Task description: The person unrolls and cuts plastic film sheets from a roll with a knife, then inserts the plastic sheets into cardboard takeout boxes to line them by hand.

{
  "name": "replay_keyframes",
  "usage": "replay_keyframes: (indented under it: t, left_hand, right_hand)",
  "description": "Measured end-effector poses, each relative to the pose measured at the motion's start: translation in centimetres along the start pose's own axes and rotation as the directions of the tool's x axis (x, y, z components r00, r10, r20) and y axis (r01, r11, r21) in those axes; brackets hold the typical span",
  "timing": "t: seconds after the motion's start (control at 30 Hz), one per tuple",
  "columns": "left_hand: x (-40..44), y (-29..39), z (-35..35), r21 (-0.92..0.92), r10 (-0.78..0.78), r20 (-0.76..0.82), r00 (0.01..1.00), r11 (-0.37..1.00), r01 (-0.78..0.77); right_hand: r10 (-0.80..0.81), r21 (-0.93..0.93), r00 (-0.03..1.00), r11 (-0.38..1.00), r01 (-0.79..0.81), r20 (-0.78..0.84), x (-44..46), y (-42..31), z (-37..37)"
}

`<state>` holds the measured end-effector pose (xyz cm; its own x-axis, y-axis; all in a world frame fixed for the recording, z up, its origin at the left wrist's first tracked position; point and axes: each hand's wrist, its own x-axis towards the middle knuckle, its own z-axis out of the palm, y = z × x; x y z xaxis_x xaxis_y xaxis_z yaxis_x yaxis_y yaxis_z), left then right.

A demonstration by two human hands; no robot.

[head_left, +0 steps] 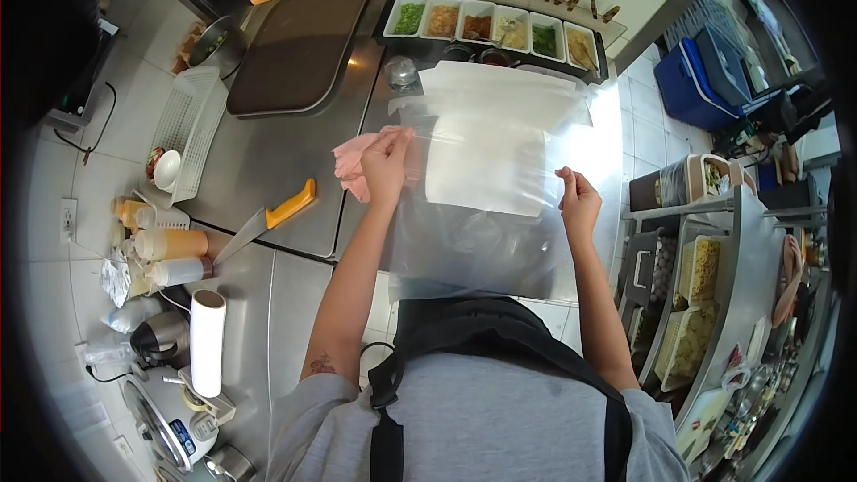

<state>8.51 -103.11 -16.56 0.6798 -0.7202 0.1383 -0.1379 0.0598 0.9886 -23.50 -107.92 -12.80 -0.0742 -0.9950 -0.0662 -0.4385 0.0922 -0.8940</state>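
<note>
A clear plastic sheet (473,245) is spread across the steel worktable (268,152), directly before the body; its left edge is pinched between the fingertips of the left hand (384,168), its right edge by those of the right hand (578,203); white paper (486,165) is seen between them; a pink cloth (350,165) is bunched beside the left hand; a yellow-handled knife (287,206) is laid farther left.
</note>
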Motion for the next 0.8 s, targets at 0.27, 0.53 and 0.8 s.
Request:
replay_keyframes:
  t: [0.27, 0.53, 0.8]
  left_hand:
    - [1.2, -0.7, 0.2, 0.088, 0.03, 0.064, 0.997, 0.995, -0.036]
    - [0.3, -0.5, 0.8, -0.013, 0.065, -0.045, 0.997, 0.998, -0.065]
    - [1.0, -0.6, 1.1, 0.075, 0.051, 0.002, 0.999, 0.996, -0.051]
  right_hand:
    - [-0.05, -0.077, 0.999, 0.996, 0.049, -0.007, 0.8, 1.9, 1.0]
    - [-0.356, -0.218, 0.868, 0.93, 0.295, -0.346, 1.2, -0.8, -1.5]
    - [-0.65, -0.06, 0.756, 0.754, 0.655, 0.078, -2.6, -7.5, 3.9]
